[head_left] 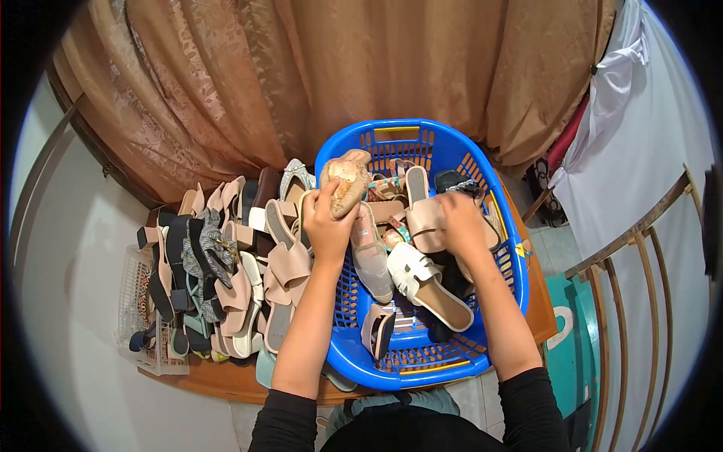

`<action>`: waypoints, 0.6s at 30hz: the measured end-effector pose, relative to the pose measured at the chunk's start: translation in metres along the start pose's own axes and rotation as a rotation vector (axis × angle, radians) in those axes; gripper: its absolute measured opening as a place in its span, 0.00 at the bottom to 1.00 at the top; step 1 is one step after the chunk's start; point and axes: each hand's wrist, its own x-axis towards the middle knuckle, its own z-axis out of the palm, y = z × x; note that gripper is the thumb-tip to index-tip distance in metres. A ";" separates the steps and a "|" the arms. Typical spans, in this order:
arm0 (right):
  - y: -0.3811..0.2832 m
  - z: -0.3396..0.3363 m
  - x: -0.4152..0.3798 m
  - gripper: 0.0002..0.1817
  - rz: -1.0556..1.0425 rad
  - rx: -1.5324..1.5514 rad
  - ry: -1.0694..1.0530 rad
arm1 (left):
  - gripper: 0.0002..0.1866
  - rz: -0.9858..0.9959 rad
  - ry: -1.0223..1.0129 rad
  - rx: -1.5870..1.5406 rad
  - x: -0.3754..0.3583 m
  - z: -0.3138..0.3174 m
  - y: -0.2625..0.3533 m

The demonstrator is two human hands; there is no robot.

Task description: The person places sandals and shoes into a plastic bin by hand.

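Observation:
My left hand (330, 226) is closed around a tan flat shoe (348, 181), held up over the left rim of the blue plastic basket (339, 361). The shoe's worn, peeling sole faces me. Inside the basket, my right hand (461, 224) is at the right edge of a beige slide sandal (426, 224); its fingers are blurred and partly hidden, so a grip on the sandal cannot be made out. Just below lie a white slide sandal (429, 290) and a greyish closed flat shoe (371, 264). A small beige-strapped sandal (378, 331) leans by the near wall.
Many sandals and heels (233, 279) are heaped on the wooden table (215, 380) left of the basket. A white lattice basket (169, 361) stands at the far left. Brown curtains (407, 68) hang behind. On the right are a wooden rack (640, 233) and a green panel (572, 324).

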 end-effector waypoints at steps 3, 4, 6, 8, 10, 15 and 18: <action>-0.002 0.039 -0.017 0.27 -0.276 -0.036 -0.029 | 0.26 0.050 -0.047 -0.020 -0.002 -0.001 0.003; -0.002 0.051 -0.020 0.24 -0.306 -0.171 -0.058 | 0.25 0.068 -0.060 -0.022 -0.002 -0.001 0.004; 0.003 0.064 -0.020 0.23 -0.300 -0.259 -0.077 | 0.25 0.071 -0.087 -0.021 -0.004 0.000 0.006; 0.005 0.072 -0.018 0.20 -0.288 -0.316 -0.062 | 0.23 0.090 -0.121 0.025 -0.005 0.001 0.009; -0.004 0.063 -0.016 0.20 -0.282 -0.282 -0.065 | 0.23 0.101 -0.120 0.028 -0.005 0.002 0.006; -0.013 0.033 0.008 0.18 -0.076 0.030 0.094 | 0.23 0.117 -0.073 0.030 -0.003 0.000 0.004; -0.006 0.023 0.011 0.13 -0.004 0.237 0.227 | 0.22 0.133 -0.008 -0.015 -0.003 0.000 0.000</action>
